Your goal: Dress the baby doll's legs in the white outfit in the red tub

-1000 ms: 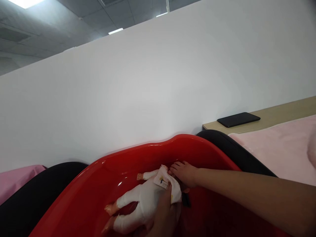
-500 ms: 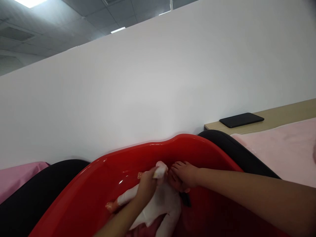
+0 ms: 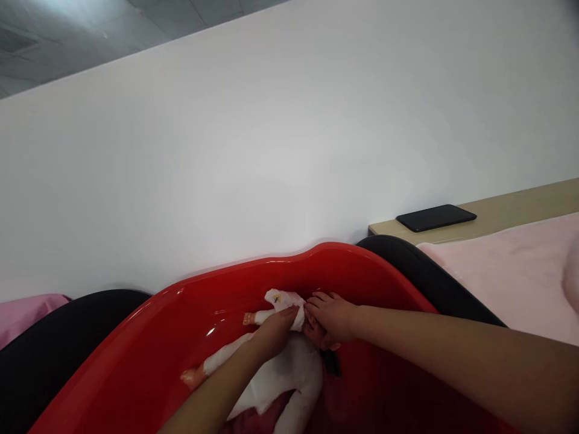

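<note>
Holding cloth (image 3: 284, 299) on doll (image 3: 289, 374), left hand (image 3: 275, 330) unmoved (tub (image 3: 181, 319) lower).

- Illumination: bright, even, diffuse; source overhead, out of frame.
- Glare: small white highlights on the glossy red tub (image 3: 172, 313) wall.
- Shadows: soft, faint along the white partition (image 3: 289, 150) base.
- Sharpness: slightly soft throughout; forearms near the lower edge blurred.
- Distortion: wide-angle bending at edges.

A plain white partition wall (image 3: 271, 150) fills most of the view. At right, a black phone (image 3: 435, 217) lies flat on a light wooden ledge (image 3: 520, 205). Below the ledge spreads pale pink cloth (image 3: 511, 271), bordered by a curved black cushion (image 3: 425, 277).
</note>
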Demonstrator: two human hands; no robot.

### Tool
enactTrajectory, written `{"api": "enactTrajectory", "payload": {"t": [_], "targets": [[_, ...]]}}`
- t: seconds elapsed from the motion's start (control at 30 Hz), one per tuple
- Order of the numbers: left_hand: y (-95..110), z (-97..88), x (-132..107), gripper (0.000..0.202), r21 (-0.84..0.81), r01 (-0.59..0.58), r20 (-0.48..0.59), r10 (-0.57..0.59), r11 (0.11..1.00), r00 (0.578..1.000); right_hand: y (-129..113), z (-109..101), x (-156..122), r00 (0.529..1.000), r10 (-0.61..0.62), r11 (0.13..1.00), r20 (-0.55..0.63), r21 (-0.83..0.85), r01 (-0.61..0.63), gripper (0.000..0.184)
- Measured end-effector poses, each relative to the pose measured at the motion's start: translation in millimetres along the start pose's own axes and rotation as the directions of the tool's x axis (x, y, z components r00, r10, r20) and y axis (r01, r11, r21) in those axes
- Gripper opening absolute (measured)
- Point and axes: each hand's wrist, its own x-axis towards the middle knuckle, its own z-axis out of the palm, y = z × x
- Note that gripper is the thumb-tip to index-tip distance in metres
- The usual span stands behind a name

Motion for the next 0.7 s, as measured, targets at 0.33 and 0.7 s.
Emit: {"api": "enactTrajectory", "payload": {"t": [0.33, 0.7], "targets": [[-60.9, -43.8, -12.4, 0.071, 0.366, -0.088, 0.151, 0.034, 0.926, 0.988, 3.4, -0.6, 4.6, 0.999, 0.034, 0.998, 0.028, 0.056, -0.036, 0.108], [-57.4, -85.9, -20.0, 0.061, 0.381, 0.175, -0.161, -0.121, 0.908, 0.979, 4.7, 0.7, 4.5, 0.998, 0.047, 0.998, 0.046, 0.045, -0.049, 0.112]]}}
